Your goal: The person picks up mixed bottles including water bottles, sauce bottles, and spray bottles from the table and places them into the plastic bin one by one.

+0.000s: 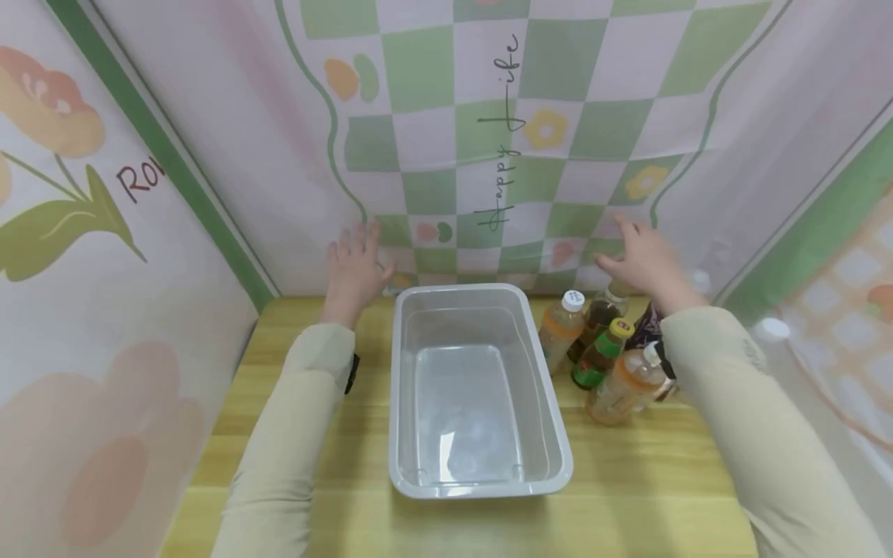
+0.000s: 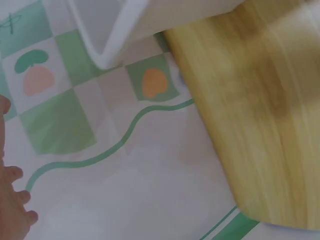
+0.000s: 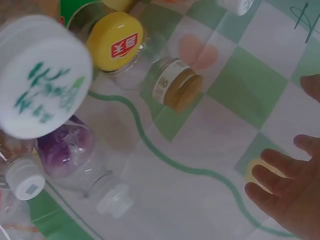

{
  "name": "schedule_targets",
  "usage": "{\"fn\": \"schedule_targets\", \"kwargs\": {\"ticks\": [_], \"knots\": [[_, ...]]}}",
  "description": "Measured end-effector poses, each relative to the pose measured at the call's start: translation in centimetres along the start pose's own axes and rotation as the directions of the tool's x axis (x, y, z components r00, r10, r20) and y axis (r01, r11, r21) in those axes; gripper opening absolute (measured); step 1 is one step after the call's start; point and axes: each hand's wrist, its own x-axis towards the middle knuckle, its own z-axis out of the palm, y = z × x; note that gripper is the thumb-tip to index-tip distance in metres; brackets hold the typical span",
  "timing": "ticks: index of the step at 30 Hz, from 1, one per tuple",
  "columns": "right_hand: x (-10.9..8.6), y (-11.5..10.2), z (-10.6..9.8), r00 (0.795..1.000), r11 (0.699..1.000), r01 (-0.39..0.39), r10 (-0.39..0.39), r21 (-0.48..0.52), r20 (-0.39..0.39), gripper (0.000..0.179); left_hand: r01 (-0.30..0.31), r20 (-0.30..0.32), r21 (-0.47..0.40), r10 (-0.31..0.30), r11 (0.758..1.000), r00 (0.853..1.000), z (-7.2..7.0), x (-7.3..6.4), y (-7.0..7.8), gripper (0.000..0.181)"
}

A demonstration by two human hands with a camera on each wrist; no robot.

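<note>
My left hand (image 1: 354,267) is held past the far left corner of a grey plastic bin (image 1: 399,387), fingers spread and nothing in them. Only some of its fingertips (image 2: 24,196) show at the left edge of the left wrist view. Beyond a group of bottles, my right hand (image 1: 645,263) reaches out with its fingers loosely extended and holds nothing. The bottles include one with a yellow cap (image 1: 605,353), a white-capped orange-labelled bottle (image 1: 560,329) and another orange-labelled bottle (image 1: 621,387). A purple-labelled bottle (image 3: 67,147) is partly hidden by my right arm in the head view.
The bin stands on a wood-grain table (image 1: 349,496), its inside bare. A checked cloth (image 1: 488,139) hangs behind the table's far edge. To the left rises a printed panel (image 1: 125,310). A white cap (image 1: 773,331) shows right of my right sleeve.
</note>
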Motion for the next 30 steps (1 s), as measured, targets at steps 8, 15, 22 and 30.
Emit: {"fn": "schedule_targets", "kwargs": {"ticks": [8, 15, 22, 30], "knots": [[-1.9, 3.3, -0.5, 0.996, 0.986, -0.088, 0.085, 0.143, 0.032, 0.084, -0.099, 0.009, 0.023, 0.099, 0.995, 0.995, 2.9, -1.0, 0.5, 0.071], [-4.0, 6.3, -1.1, 0.992, 0.974, -0.119, 0.125, 0.193, -0.020, 0.080, -0.193, 0.001, 0.038, 0.193, 0.981, 0.981, 5.9, -2.2, 1.6, 0.071], [-5.6, 9.4, -1.4, 0.975, 0.953, -0.147, 0.185, 0.265, -0.126, 0.074, -0.192, 0.054, 0.005, 0.191, 0.981, 0.980, 7.7, -3.3, 2.3, 0.068], [-7.8, 12.3, -1.5, 0.942, 0.882, -0.199, 0.292, 0.428, -0.166, 0.072, -0.178, 0.079, 0.010, 0.177, 0.984, 0.981, 9.0, -3.6, 2.2, 0.067]]}}
